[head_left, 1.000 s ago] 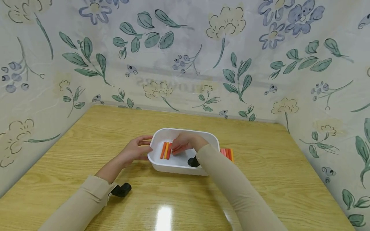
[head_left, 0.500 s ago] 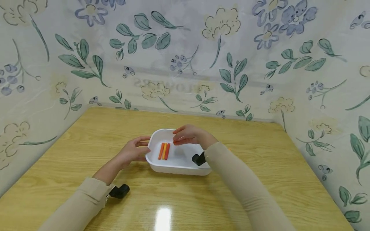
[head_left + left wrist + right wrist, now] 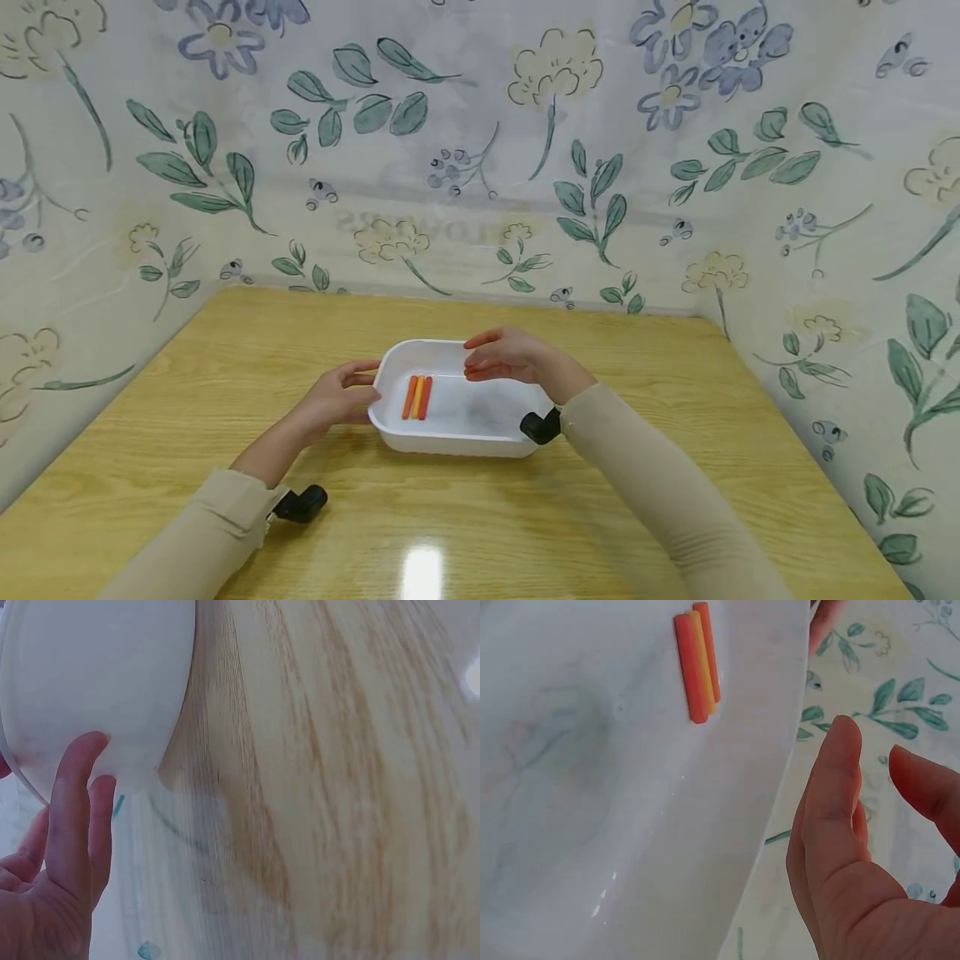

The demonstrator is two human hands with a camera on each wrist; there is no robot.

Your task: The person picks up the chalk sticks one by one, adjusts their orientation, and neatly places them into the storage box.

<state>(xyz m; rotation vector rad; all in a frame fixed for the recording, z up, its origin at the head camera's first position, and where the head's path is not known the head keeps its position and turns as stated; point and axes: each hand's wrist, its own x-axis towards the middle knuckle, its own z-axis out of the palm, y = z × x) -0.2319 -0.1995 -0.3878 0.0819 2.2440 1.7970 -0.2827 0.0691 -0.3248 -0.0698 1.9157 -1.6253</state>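
In the head view my left hand (image 3: 341,397) grips the left end of a white plastic tray (image 3: 457,447), its thumb over the rim and fingers outside. The left wrist view has fingers (image 3: 71,825) against the tray's outer wall (image 3: 135,690). Inside the tray, at its left end, three short sticks lie side by side: orange (image 3: 409,397), yellow (image 3: 417,397) and red (image 3: 425,398). My right hand (image 3: 513,357) hovers over the tray's far right part. In the right wrist view its thumb and fingers (image 3: 829,802) stand apart, holding nothing.
The tray stands on a wood-grain table (image 3: 375,533). Flower-patterned cloth (image 3: 465,167) surrounds it at the back and sides. Black wrist cameras (image 3: 302,504) sit at both cuffs. My right forearm (image 3: 637,467) covers the area right of the tray.
My right hand has drawn away from the sticks, rising and moving right. A second row of coloured sticks right of the tray is now hidden behind that forearm. The left hand keeps its hold.
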